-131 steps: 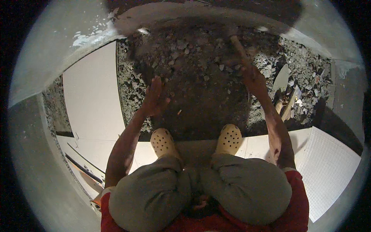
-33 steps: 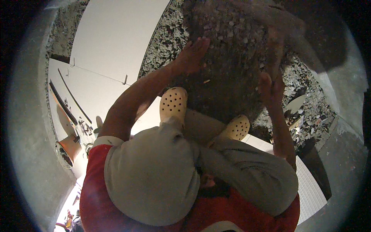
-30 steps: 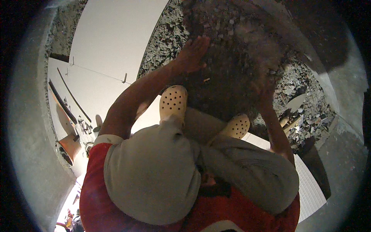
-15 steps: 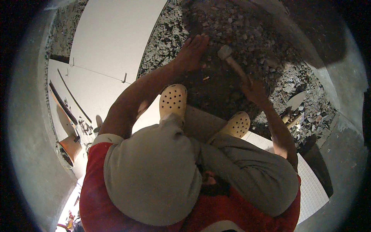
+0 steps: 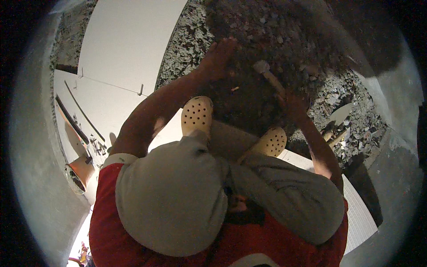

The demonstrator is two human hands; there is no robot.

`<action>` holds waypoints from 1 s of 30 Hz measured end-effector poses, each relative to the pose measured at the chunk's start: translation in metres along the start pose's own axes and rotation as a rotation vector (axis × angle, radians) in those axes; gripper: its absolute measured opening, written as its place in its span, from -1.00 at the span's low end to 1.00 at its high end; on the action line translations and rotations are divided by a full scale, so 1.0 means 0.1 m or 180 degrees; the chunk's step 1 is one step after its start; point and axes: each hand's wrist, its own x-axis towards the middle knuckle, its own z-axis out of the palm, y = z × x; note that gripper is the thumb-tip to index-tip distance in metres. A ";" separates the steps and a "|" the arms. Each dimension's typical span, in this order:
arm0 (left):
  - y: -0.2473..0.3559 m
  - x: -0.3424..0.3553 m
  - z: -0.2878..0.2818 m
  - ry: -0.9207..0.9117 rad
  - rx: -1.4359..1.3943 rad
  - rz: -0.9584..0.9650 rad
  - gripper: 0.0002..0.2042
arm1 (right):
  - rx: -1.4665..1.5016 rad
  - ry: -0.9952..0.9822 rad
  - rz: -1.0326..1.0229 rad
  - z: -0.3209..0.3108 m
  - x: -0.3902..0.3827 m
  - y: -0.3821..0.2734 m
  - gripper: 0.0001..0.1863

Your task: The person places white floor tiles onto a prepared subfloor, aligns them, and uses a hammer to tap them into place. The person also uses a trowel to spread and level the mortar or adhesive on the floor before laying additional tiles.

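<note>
Hammer [image 5: 270,76] over broken, rubble-strewn floor [image 5: 284,35], head down; right hand [image 5: 293,103] clenched on handle. Left hand [image 5: 218,58] flat on rubble, released. Yellow clogs [image 5: 197,115] just behind; white tiles [image 5: 129,40] left; trowel [image 5: 340,113] right.

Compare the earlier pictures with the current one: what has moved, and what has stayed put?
The hammer, blurred and raised a second ago, has come down onto the rubble, gripped throughout by the right hand. The left hand stays pressed on the rubble; both yellow clogs keep their places.
</note>
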 end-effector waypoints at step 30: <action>-0.19 -0.04 0.16 0.0075 -0.0559 0.0125 -0.05 | 0.2423 0.0132 0.0363 -0.58 -0.16 -0.37 -0.58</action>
